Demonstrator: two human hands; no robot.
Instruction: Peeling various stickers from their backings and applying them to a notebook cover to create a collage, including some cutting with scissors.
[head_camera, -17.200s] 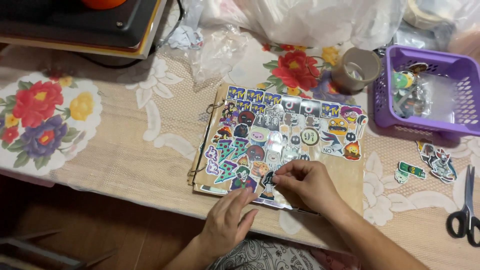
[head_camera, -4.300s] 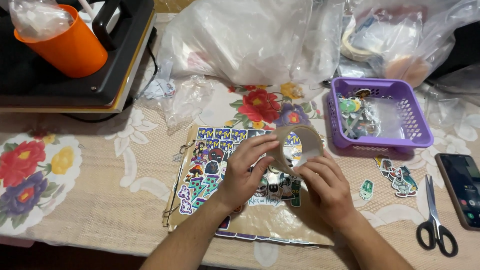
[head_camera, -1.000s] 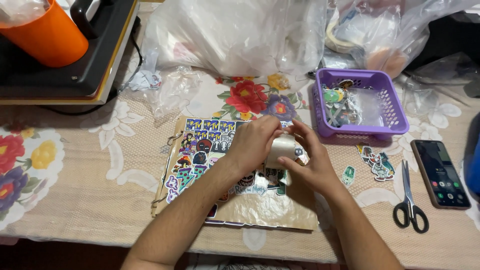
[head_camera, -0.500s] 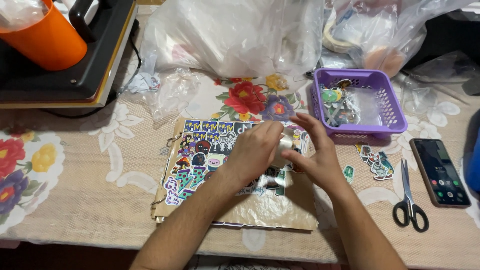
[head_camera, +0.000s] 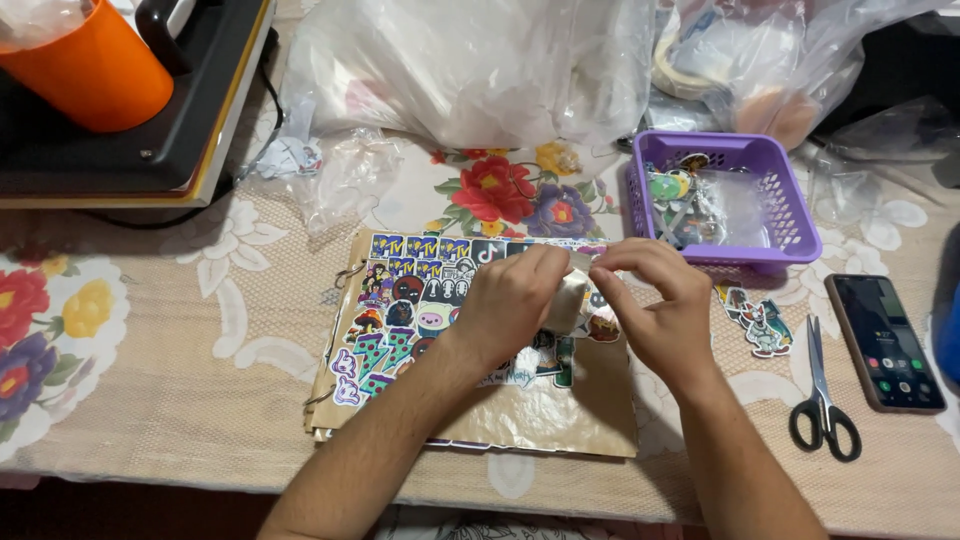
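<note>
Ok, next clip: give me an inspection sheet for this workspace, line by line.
Surface: table under a floral lace cloth.
Job's things: brown album covered in stickers; tape roll held above it.
Clutter: purple basket of stickers, loose stickers, scissors, phone, plastic bags, orange cup on a black press.
Grippers: left hand and right hand both on the tape roll.
Cables: black cable by the press.
Surroundings: nothing seen.

A dark phone screen with small coloured icons lies right of the black-handled scissors.
</note>
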